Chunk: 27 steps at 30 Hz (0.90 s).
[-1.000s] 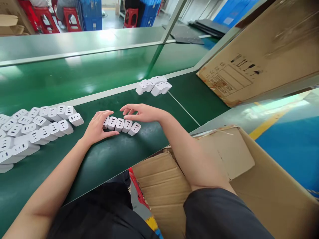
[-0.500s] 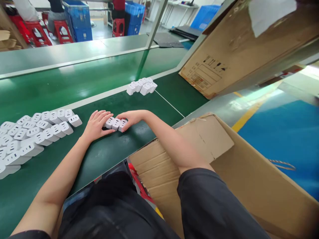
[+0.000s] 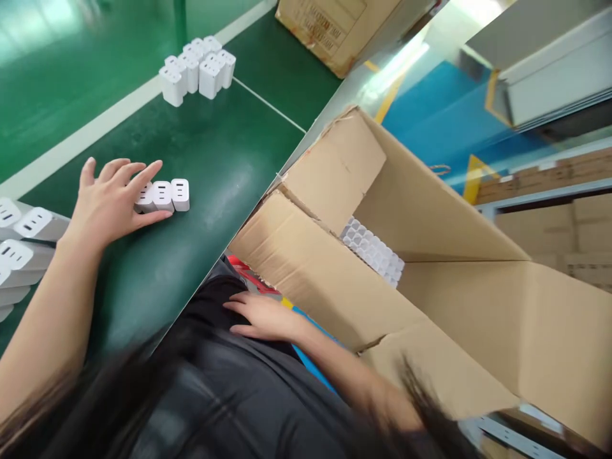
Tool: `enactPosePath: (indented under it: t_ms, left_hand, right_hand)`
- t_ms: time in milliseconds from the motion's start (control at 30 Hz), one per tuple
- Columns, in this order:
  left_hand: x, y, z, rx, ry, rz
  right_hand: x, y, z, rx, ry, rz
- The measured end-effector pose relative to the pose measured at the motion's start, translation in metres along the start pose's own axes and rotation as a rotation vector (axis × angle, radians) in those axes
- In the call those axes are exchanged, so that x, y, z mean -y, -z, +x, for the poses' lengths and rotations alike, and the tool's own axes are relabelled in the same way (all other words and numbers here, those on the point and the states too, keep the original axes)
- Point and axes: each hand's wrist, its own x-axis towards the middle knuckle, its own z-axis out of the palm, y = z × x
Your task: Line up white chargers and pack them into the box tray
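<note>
My left hand (image 3: 112, 201) rests on the green surface (image 3: 201, 159), thumb and fingers apart around the left part of a short row of white chargers (image 3: 163, 196). The rightmost charger (image 3: 180, 194) of that row stands free of the fingers. My right hand (image 3: 265, 316) lies at my lap against the dark clothing, fingers spread, holding nothing. A small group of upright white chargers (image 3: 210, 75) stands farther back. More white chargers (image 3: 29, 255) lie at the left edge, beside my left forearm.
An open cardboard box (image 3: 454, 306) stands at the right of the surface, with rows of white chargers (image 3: 373, 248) inside. Another cardboard box (image 3: 329, 25) is at the top. A pale strip (image 3: 86, 134) runs along the back of the green surface.
My right hand has let go of the row of chargers and moved down to my lap. My left hand remains at the row. The view has turned right and down, showing the inside of the box.
</note>
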Motion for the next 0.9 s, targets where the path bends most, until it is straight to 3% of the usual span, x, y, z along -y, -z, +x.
enactPosePath:
  t_ms: [67,100,167,233,333,400,500,700,800,900]
  left_hand:
    - [0.006,0.000,-0.002,-0.026,-0.007,0.060]
    - [0.009,-0.001,-0.002,-0.033,-0.007,0.098]
    - [0.015,-0.001,-0.002,-0.020,-0.005,0.161]
    - [0.020,-0.003,-0.002,0.025,0.000,0.195]
    - [0.023,-0.006,0.000,0.075,0.000,0.211]
    - [0.022,-0.009,0.002,0.049,-0.021,0.209]
    - [0.017,-0.010,0.005,-0.003,-0.063,0.170]
    - [0.013,-0.004,0.010,0.073,-0.123,0.315]
    - [0.013,0.007,0.006,0.031,-0.077,0.265]
    - [-0.012,0.024,-0.001,-0.022,0.155,-0.044]
  right_hand:
    - [-0.038,-0.050,0.005,-0.056,-0.087,0.104]
    - [-0.054,-0.063,0.010,-0.084,-0.097,0.101]
    - [-0.074,-0.071,0.021,-0.129,-0.079,0.092]
    - [-0.081,-0.066,0.027,-0.166,-0.052,0.080]
    - [-0.075,-0.062,0.027,-0.273,-0.057,0.115]
    - [-0.069,-0.067,0.023,-0.337,-0.055,0.199]
    - [-0.059,-0.077,0.012,-0.378,-0.062,0.276]
    - [-0.034,-0.085,-0.011,-0.444,-0.107,0.286]
    - [-0.017,-0.072,-0.026,-0.436,-0.010,0.300]
    - [0.004,-0.034,-0.052,-0.441,0.159,0.257]
